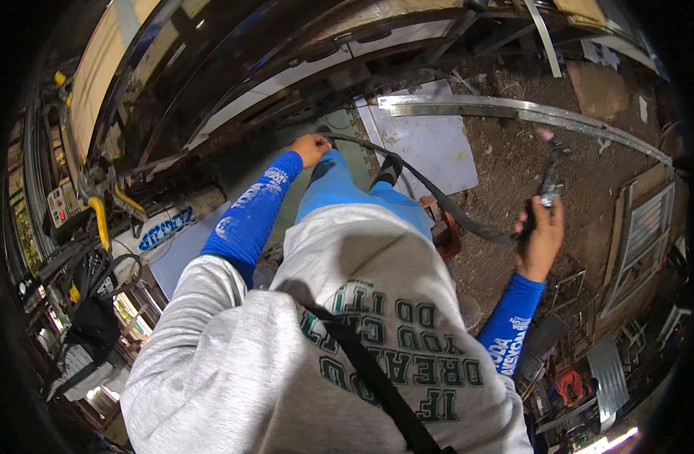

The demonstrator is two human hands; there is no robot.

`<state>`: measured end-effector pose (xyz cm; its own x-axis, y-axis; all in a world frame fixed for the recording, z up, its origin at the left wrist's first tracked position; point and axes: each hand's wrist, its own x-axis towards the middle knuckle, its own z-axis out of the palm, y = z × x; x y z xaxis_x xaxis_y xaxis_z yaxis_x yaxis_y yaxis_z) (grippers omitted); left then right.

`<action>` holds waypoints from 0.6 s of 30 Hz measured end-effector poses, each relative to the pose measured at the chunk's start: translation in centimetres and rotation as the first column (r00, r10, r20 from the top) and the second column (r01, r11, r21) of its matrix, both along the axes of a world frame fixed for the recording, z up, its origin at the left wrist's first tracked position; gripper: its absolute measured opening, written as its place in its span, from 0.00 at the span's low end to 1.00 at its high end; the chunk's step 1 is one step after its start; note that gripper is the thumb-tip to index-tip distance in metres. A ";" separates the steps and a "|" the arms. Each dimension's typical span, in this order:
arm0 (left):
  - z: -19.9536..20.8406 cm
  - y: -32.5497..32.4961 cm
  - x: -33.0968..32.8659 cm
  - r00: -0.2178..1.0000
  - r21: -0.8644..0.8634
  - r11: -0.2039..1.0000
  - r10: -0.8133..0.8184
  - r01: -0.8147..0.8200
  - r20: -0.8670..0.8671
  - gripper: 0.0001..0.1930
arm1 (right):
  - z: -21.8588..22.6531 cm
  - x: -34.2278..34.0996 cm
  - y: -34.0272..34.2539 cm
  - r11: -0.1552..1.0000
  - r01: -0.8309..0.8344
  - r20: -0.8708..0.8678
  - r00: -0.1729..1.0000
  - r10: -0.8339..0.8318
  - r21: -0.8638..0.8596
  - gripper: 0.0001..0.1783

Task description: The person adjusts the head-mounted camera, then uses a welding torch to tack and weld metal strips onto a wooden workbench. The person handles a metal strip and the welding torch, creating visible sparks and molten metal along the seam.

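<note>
A thick black cable (437,191) runs in a slack curve between my two hands, across the front of my legs. My left hand (311,149) is closed at the cable's far left end, beside my knee; its fingertips are partly hidden. Out to the right, my right hand (542,231) is wrapped round a dark tool (549,181) where the cable meets it. A shiny metallic-looking part of the tool sticks up past my fingers, and its tip is blurred, so I cannot make out its exact kind.
Long metal channels (528,113) lie across the dirt floor beyond a pale flat sheet (430,144). At left stands a box with a red display (63,208), near a yellow-handled tool (99,221). A framed panel (643,227) and corrugated metal (608,378) are at right.
</note>
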<state>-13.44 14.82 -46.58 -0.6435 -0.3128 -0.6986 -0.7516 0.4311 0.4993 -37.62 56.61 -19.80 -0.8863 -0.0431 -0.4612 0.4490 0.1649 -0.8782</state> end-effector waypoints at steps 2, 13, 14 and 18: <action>-1.8 0.9 -2.2 0.980 -0.030 0.983 -0.176 0.179 0.095 0.25 | -4.4 1.7 0.5 0.995 0.071 0.186 0.981 -0.057 -0.073 0.14; -33.1 -5.0 -11.9 0.922 -0.144 0.950 -0.221 0.277 0.319 0.30 | -36.9 12.3 -5.2 0.699 0.700 0.644 0.603 -0.471 -0.145 0.04; -37.4 -5.9 -12.8 0.936 -0.210 0.951 -0.155 0.228 0.316 0.32 | -40.0 12.9 -6.1 0.707 0.696 0.621 0.613 -0.489 -0.130 0.05; -52.1 -9.0 -15.0 0.938 -0.321 0.914 -0.143 0.248 0.317 0.31 | -48.0 14.4 -8.2 0.777 0.623 0.603 0.653 -0.458 -0.085 0.11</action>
